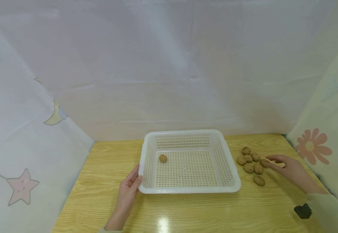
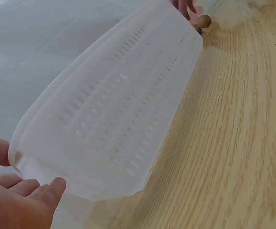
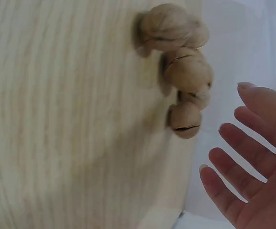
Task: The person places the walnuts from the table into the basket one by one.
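A white plastic basket (image 1: 190, 190) with slotted sides stands on the table, and one walnut (image 1: 163, 158) lies inside it toward the left. My left hand (image 1: 127, 191) holds the basket's left rim, thumb over the edge and fingers beneath; the left wrist view shows the same hand (image 2: 21, 198) at the rim's corner. To the right of the basket lies a loose group of several walnuts (image 1: 248, 168). My right hand (image 1: 291, 171) reaches in from the right, its fingertips close to the group's rightmost walnut (image 1: 264, 162). In the right wrist view its fingers (image 3: 252, 148) are spread and loosely extended, with nothing between them.
The wood-grain table (image 1: 186, 213) ends at a pale cloth backdrop (image 1: 169, 81) behind and at the sides. A small black object (image 1: 303, 211) shows beside the right sleeve (image 1: 329, 210). One walnut (image 1: 259, 180) lies nearer the front, apart from the others.
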Tool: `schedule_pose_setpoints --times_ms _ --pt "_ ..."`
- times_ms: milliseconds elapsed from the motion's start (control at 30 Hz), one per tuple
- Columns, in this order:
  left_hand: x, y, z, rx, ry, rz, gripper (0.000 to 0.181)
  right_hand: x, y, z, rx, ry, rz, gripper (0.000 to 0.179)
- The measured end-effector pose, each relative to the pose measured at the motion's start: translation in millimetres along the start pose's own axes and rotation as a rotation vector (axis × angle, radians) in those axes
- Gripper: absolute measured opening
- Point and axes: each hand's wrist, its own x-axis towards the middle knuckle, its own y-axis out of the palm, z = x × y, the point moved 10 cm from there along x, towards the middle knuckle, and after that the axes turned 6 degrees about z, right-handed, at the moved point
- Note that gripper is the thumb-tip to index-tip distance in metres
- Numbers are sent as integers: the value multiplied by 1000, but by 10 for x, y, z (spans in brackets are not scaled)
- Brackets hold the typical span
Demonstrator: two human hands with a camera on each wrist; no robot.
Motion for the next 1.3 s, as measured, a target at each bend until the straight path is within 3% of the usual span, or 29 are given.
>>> schedule_pose_setpoints --times_ms 233,567,967,1300 --pt "5 3 0 7 1 3 59 59 129 -286 -8 92 40 60" --pt "-2 5 8 5 3 6 59 99 257 -434 3 112 28 57" --pt "8 15 -1 10 15 22 59 51 238 -424 17 121 31 57" --pt "2 1 -2 7 -5 12 60 -13 92 -166 -20 100 -23 56"
